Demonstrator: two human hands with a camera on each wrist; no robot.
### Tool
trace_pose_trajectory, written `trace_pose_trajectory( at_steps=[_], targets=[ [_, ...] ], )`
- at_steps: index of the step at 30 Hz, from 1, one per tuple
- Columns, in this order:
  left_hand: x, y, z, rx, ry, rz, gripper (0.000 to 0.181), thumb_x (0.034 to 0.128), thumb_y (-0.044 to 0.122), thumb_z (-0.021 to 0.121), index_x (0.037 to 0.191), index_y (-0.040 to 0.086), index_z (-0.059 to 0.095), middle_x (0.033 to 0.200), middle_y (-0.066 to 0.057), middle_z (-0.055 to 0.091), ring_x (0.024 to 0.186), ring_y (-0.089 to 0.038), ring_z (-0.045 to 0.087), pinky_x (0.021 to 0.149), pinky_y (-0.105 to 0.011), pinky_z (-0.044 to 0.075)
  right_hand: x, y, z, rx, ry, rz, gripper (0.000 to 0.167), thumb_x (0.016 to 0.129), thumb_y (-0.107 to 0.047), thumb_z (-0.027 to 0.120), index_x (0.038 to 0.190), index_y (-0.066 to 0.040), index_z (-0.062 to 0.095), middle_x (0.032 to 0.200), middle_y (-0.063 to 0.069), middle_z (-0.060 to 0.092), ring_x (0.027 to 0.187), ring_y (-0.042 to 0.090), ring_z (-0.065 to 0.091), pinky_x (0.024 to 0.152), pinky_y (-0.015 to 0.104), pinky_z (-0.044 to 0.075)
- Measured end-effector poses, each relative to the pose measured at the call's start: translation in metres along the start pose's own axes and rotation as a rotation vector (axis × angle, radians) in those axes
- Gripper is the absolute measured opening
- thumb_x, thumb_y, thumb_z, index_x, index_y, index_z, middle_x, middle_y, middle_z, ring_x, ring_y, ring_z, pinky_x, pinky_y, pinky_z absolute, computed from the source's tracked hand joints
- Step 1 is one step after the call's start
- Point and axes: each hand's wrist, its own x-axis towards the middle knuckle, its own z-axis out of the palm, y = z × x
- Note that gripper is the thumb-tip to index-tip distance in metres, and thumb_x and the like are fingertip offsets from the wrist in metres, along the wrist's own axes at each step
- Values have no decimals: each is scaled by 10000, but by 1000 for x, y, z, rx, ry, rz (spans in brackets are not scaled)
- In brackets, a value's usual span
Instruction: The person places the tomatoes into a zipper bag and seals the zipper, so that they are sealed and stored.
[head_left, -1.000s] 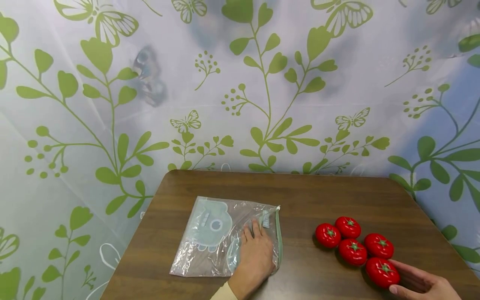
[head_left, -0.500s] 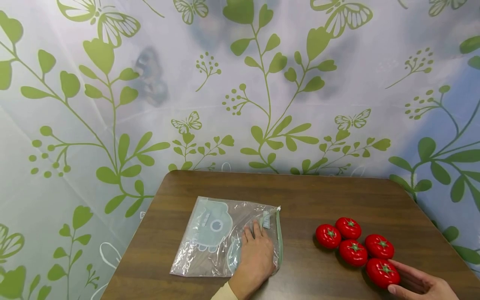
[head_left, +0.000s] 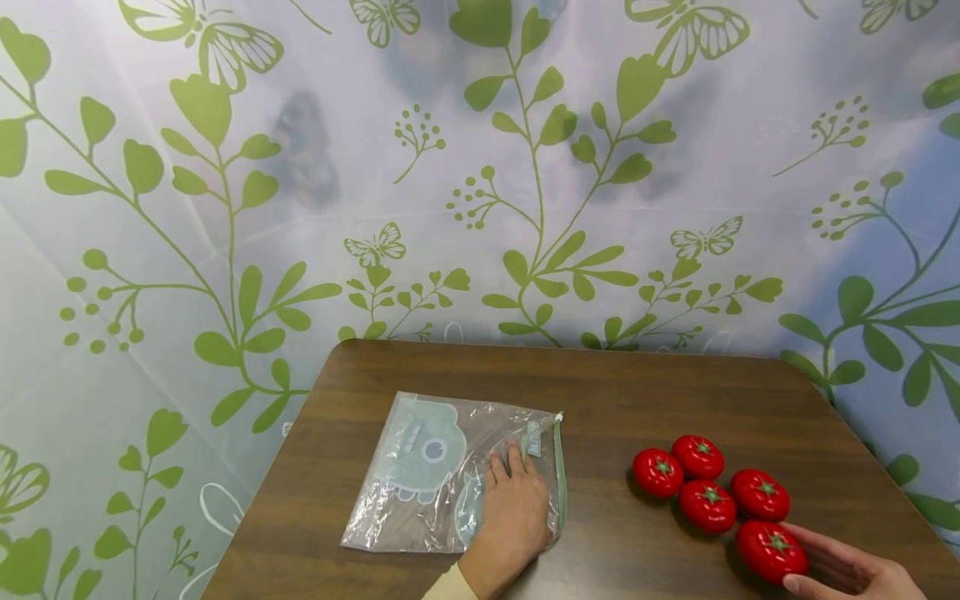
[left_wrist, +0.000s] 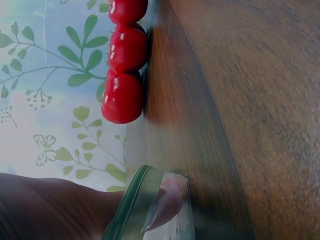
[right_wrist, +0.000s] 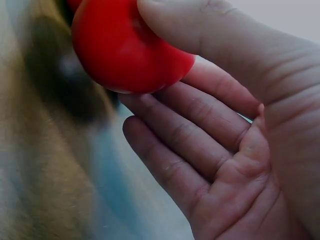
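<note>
A clear zip bag point(head_left: 408, 525) with pale blue cartoon prints and a green zip edge lies flat on the table. My left hand point(head_left: 512, 508) rests on its right part, fingers extended; in the left wrist view the thumb is inside the bag's mouth, behind the green strip point(left_wrist: 131, 202). At the lower right my right hand point(head_left: 855, 567) grips the nearest red tomato point(head_left: 772, 551) between thumb and fingers. The right wrist view shows that tomato point(right_wrist: 125, 47) under the thumb, with the fingers of the hand point(right_wrist: 225, 135) behind it.
Several other red tomatoes point(head_left: 707, 505) sit grouped just behind and left of the held one. The brown wooden table point(head_left: 600, 392) meets a hanging cloth point(head_left: 450, 275) with green leaves and butterflies at its back edge.
The tomato in my right hand has shifted slightly toward the near right, a little apart from the others. The left hand and bag look nearly the same.
</note>
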Motion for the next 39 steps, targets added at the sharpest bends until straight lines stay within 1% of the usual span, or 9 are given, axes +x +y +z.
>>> trace_pose_trajectory(
  at_steps=[4,10,15,18,21,29,32,34,39],
  targets=[
    [0,0,1,11,3,0,1100,635,495,1032,1490,-58,615,1603,-288,542,1421,-542,583,1170,-546,520,-7,-5,-3,-24,7,-35,1138,824,-506,952,1597,135,416,1473,365,618,1213,477,741,831,421,671],
    [-1,0,1,21,3,4,1107,626,512,1035,1489,-46,623,1605,-281,546,1418,-536,590,1169,-545,522,-14,-15,-9,-93,-37,-66,1130,845,-545,922,1587,146,424,1500,366,597,1253,495,719,851,421,667],
    [0,0,1,13,-5,1,1115,626,511,1037,1491,-52,617,1610,-281,540,1425,-534,584,1173,-546,517,-18,-25,-10,-121,-61,-121,1066,900,-490,893,1591,157,403,1512,380,582,1261,505,712,863,413,667],
    [0,0,0,6,-21,-3,1110,645,505,1030,1504,-54,603,1624,-282,524,1439,-537,569,1183,-547,509,-22,-31,-10,-131,-62,-155,1012,932,-453,874,1592,154,404,1518,389,571,1245,490,724,860,403,668],
    [0,1,-1,1,-29,-8,1101,657,492,1024,1511,-53,593,1631,-281,514,1448,-541,557,1188,-549,503,-25,-36,-10,-135,-56,-171,976,941,-433,869,1593,139,421,1526,388,564,1231,471,736,858,395,670],
    [0,1,-1,7,-19,-4,1099,652,498,1025,1504,-50,600,1622,-279,525,1438,-543,565,1179,-549,511,-26,-42,-9,-150,-48,-200,967,938,-454,867,1589,122,444,1532,385,559,1275,524,698,869,414,667],
    [-1,1,-1,5,-16,-3,1100,650,498,1027,1501,-53,601,1619,-281,528,1435,-545,568,1176,-550,513,-28,-46,-9,-164,-42,-214,955,940,-462,862,1584,117,459,1530,375,570,1247,482,725,870,405,667],
    [0,1,-1,4,-13,-2,1099,648,497,1027,1497,-56,603,1616,-282,532,1431,-546,571,1173,-550,516,-30,-50,-8,-177,-33,-225,939,940,-462,862,1579,108,475,1529,365,578,1226,443,746,857,374,669],
    [-1,1,-1,7,-9,-9,1104,640,498,1030,1497,-53,603,1612,-276,540,1426,-539,578,1173,-547,515,-33,-63,-4,-174,-49,-259,887,966,-421,844,1584,98,478,1536,365,573,1215,402,757,852,349,668]
  ],
)
